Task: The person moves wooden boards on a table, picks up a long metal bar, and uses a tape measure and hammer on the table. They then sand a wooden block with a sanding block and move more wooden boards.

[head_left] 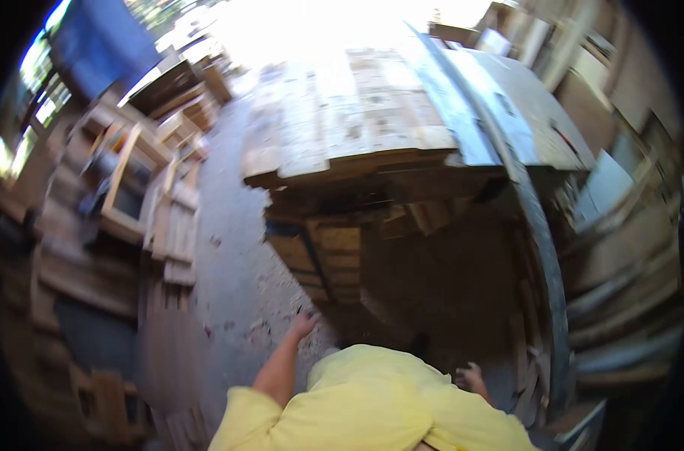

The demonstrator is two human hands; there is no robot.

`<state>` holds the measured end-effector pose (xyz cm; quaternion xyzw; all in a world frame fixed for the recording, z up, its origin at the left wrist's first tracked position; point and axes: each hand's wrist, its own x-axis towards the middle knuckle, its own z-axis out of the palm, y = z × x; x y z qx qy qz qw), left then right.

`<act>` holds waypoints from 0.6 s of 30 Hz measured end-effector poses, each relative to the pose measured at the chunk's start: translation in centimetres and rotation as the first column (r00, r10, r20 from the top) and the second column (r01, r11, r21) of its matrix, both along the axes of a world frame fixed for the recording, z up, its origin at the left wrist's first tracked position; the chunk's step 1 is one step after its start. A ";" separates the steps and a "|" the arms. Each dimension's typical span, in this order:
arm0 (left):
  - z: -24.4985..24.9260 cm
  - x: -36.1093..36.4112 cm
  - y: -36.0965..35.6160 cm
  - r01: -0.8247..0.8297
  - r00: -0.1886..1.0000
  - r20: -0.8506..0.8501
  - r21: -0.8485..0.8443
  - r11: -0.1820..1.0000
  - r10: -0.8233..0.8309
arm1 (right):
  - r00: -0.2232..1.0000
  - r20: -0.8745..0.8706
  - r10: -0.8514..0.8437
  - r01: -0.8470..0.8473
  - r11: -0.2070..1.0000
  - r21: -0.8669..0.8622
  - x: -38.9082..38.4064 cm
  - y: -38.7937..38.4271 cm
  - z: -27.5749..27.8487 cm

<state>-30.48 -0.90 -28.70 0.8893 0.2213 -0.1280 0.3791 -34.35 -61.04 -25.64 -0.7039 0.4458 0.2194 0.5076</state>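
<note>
Pallet stack (pixel 342 128) of pale, weathered boards stands straight ahead of you, its top sunlit and its lower layers in shadow. Your left hand (pixel 304 325) hangs empty near its base, fingers loosely spread above the concrete floor (pixel 237 248). Your right hand (pixel 471 376) is too blurred to tell whether it is spread or closed.

Left arm is stretching from bottom centre-left up toward mid-frame, forearm bare, yellow sleeve at the shoulder. Left grip (pixel 304 325) is hanging slack, fingers apart, holding nothing. Right grip (pixel 469 374) is showing low, right of centre, fingers partly curling, too blurred to tell more.
</note>
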 end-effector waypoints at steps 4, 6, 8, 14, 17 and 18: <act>-8.0 -5.9 8.4 0.231 0.924 -0.319 0.030 0.973 -0.209 | 0.989 -0.032 0.142 -0.142 0.990 0.004 0.8 1.3 -3.5; -6.2 -7.0 8.0 0.308 0.851 -0.452 0.017 0.951 -0.267 | 0.988 0.141 0.059 -0.052 0.997 -0.049 -1.2 4.6 -1.3; -5.1 -6.0 6.7 0.343 0.781 -0.555 -0.004 0.940 -0.287 | 0.954 0.300 0.005 0.029 0.993 -0.111 -3.6 6.3 0.4; -2.7 2.5 -0.3 0.194 0.827 -0.506 -0.149 0.969 -0.244 | 0.999 -0.024 -0.025 0.024 0.999 -0.025 -11.1 2.2 -4.4; 0.2 9.9 -6.2 0.421 0.868 -0.219 -0.150 0.894 -0.446 | 0.981 -0.149 -0.127 0.130 0.992 0.007 -13.7 -0.9 -5.3; 0.7 12.3 -8.5 0.466 0.876 -0.080 -0.113 0.877 -0.476 | 0.982 -0.140 -0.129 0.131 0.991 0.007 -14.3 -2.1 -6.9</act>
